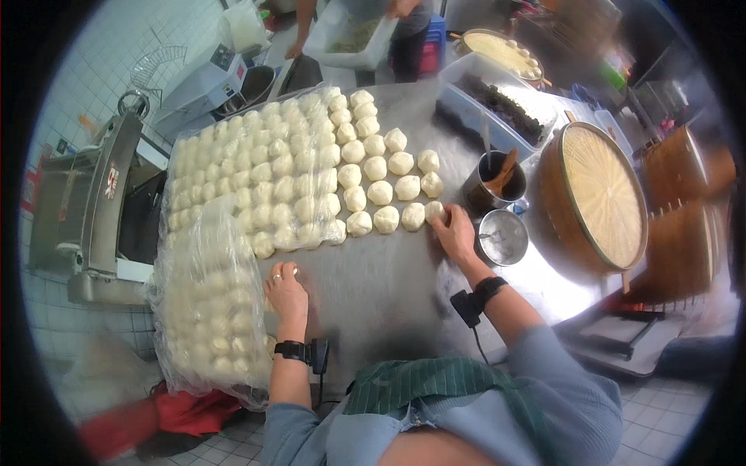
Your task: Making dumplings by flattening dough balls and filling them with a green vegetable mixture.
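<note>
My right hand (456, 236) has its fingertips around a pale dough ball (433, 211) at the right end of the nearest row. More uncovered dough balls (379, 193) stand in rows on the steel table (361, 285). Clear plastic sheeting (256, 157) covers many others to the left. My left hand (287, 297) is low over the table beside the right edge of a nearer plastic-covered batch (204, 314). Its fingers are curled, and a small pale spot shows at the fingertips. What lies under that palm is hidden.
Right of my right hand stand a metal bowl (503, 239) and a metal pot (486, 195) holding wooden utensils. Bamboo steamers (609, 195) and a tub of dark filling (460, 108) lie beyond. A machine (99, 198) borders the left. Another person's hand (402, 7) is by a white tub (349, 58).
</note>
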`<move>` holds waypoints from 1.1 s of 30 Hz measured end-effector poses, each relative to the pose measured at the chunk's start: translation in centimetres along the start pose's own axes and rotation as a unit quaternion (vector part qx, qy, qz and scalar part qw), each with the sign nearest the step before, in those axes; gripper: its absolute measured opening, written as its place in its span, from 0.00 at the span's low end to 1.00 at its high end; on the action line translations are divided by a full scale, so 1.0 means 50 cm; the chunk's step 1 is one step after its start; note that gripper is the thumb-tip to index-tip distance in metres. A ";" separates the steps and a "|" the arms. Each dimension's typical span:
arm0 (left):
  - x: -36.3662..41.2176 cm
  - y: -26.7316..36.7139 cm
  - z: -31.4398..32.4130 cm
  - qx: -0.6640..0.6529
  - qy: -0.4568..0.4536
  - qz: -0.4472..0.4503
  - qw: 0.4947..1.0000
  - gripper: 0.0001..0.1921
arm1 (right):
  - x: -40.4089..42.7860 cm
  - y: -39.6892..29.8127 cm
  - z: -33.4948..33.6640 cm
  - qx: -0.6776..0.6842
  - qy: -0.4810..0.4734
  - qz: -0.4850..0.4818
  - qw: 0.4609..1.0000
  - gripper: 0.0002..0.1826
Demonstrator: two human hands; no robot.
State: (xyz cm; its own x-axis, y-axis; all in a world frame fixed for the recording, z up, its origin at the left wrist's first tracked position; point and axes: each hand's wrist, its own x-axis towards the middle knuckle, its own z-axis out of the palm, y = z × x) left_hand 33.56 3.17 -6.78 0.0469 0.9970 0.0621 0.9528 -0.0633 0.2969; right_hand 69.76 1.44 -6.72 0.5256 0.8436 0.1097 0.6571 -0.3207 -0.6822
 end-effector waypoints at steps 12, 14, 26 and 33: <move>-0.020 0.054 -0.021 0.061 0.111 0.032 0.991 0.13 | 0.003 0.015 -0.019 0.063 -0.055 -0.049 0.995 0.23; 0.004 0.114 -0.032 -0.048 0.160 0.055 0.984 0.12 | -0.002 0.026 -0.033 0.110 -0.075 -0.027 0.991 0.19; 0.297 0.439 -0.359 -0.480 0.087 -0.086 0.869 0.26 | 0.085 -0.004 -0.233 0.339 -0.158 -0.111 0.921 0.25; 0.250 0.367 -0.330 -0.350 0.063 0.038 0.934 0.12 | 0.180 -0.022 -0.345 0.483 -0.255 0.016 0.838 0.28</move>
State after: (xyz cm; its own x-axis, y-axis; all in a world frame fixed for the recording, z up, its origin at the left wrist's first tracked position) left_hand 46.66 13.70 15.17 0.0295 0.9781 0.2062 0.5175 -0.1914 0.8340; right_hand 83.06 1.96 7.49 0.0729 0.9945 -0.0755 -0.2258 -0.0573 -0.9725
